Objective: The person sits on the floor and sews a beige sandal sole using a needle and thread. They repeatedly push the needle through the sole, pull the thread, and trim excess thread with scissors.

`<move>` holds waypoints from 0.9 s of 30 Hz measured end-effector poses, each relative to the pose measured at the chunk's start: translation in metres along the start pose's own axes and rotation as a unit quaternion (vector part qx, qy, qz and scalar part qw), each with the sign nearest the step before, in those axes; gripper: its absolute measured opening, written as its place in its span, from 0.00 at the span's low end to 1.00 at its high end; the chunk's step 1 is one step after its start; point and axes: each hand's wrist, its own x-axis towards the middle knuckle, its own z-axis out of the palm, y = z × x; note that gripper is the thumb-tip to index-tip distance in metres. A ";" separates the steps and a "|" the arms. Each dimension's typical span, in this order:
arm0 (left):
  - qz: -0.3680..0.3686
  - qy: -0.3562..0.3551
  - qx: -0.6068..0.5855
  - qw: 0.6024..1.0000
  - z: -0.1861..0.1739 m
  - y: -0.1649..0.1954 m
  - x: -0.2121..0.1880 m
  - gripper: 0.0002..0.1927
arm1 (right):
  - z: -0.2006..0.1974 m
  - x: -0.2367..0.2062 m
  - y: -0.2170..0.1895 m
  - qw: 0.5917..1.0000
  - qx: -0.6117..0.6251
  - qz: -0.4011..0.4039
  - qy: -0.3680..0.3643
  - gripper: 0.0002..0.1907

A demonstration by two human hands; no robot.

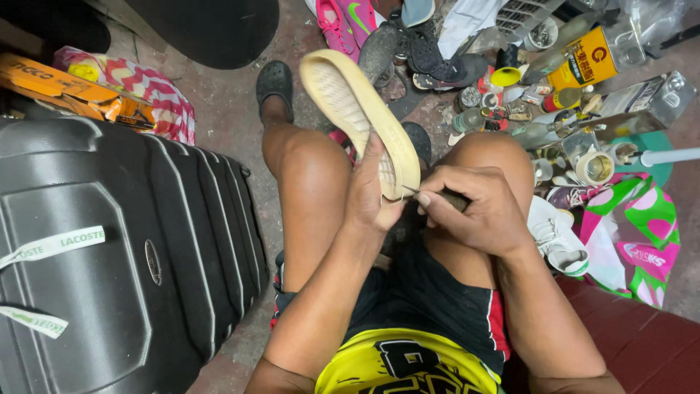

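Shoe (pixel 350 98), sole side up, sits between the person's knees, toe pointing far and left. The outsole is cream-yellow with a fine ribbed tread and a smooth raised rim; the heel end is lowest, near the hands. Left hand (pixel 370 195) grasps the heel end, fingers wrapped around it from below. Right hand (pixel 477 208) is clenched on a dark-handled tool (pixel 453 198), its thin metal tip touching the sole edge at the heel. Black suitcase (pixel 124 255) stands to the left. White sneaker (pixel 558 237) lies just right of the right hand, with bottles and jars (pixel 539 109) beyond it on the far right.
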 end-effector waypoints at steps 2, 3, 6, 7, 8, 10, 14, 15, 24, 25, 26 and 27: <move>-0.033 -0.028 -0.017 0.999 -0.004 -0.004 0.000 0.17 | 0.002 0.001 0.013 0.999 0.038 0.017 -0.005 0.04; -0.040 -0.010 -0.015 0.999 -0.005 -0.005 0.000 0.16 | 0.004 0.002 0.017 0.998 0.058 0.029 -0.008 0.04; -0.072 0.022 -0.021 0.997 -0.003 -0.004 0.002 0.16 | 0.009 0.006 0.017 0.991 0.128 0.028 0.000 0.07; -0.082 0.024 -0.032 0.996 -0.001 -0.002 0.003 0.16 | 0.011 0.006 0.014 0.995 0.090 0.031 0.009 0.06; -0.095 0.028 -0.043 0.994 0.002 0.000 0.002 0.16 | 0.013 0.005 0.010 0.998 0.052 0.036 0.019 0.05; -0.057 0.084 0.002 0.995 0.007 0.006 0.003 0.15 | 0.018 0.001 0.001 0.995 -0.080 0.015 0.065 0.04; 0.025 0.047 0.085 0.995 0.012 0.014 -0.002 0.15 | 0.028 -0.009 0.001 0.961 -0.232 -0.057 0.143 0.07; 0.005 0.056 0.091 0.994 0.012 0.013 -0.005 0.15 | 0.030 -0.011 0.005 0.961 -0.220 -0.063 0.156 0.08; -0.141 -0.020 0.034 0.989 0.002 0.000 -0.004 0.17 | 0.034 -0.016 0.046 0.857 0.497 0.045 0.126 0.10; -0.141 -0.014 0.033 0.989 0.002 0.003 -0.003 0.17 | 0.033 -0.017 0.047 0.854 0.503 0.058 0.119 0.11; -0.143 -0.012 0.035 0.989 0.003 0.006 0.000 0.17 | 0.031 -0.018 0.048 0.852 0.507 0.067 0.115 0.12; -0.114 0.005 0.062 0.992 0.004 0.010 0.001 0.17 | 0.031 -0.019 0.048 0.848 0.511 0.076 0.114 0.13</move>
